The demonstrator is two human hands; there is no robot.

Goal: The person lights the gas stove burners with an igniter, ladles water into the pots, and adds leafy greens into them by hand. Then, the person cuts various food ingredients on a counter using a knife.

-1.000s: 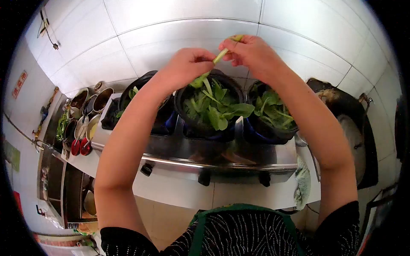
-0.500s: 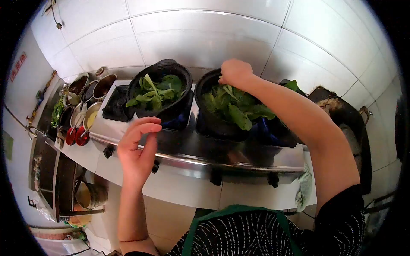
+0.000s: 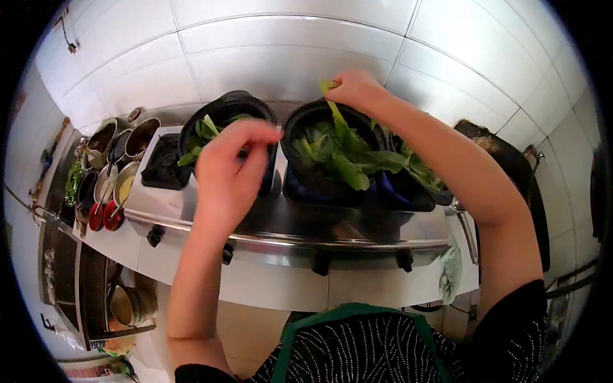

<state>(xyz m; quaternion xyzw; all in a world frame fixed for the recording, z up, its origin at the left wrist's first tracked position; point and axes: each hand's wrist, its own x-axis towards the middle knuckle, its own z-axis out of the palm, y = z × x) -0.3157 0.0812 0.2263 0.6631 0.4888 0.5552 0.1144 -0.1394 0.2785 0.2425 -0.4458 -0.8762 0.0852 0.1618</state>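
Observation:
My right hand [image 3: 356,89] is closed on the stem of a leafy green [image 3: 347,134], above the back rim of the middle black pot [image 3: 290,127]. The leaf hangs from my fingers into that pot, where more greens lie in a wet, steamy-looking mass and spill over the front right rim. My left hand [image 3: 231,159] hovers before the left black pot [image 3: 239,99], fingers curved and thumb apart, with nothing visible in it. It partly hides that pot and its greens [image 3: 205,129]. More leaves [image 3: 418,169] lie over a third pot at right, partly behind my right forearm.
A steel stove [image 3: 287,246] with black knobs runs beneath the pots. At left are a bare burner [image 3: 165,163], several seasoning containers [image 3: 142,137] and two red bowls [image 3: 113,217] with spoons. A cloth [image 3: 451,271] hangs at the counter's right, near a ladle handle [image 3: 469,236].
My right hand has risen from the middle pot, drawing a leafy green's stem upward. My left hand has moved up and right, towards the gap between the left and middle pots. The view has shifted slightly.

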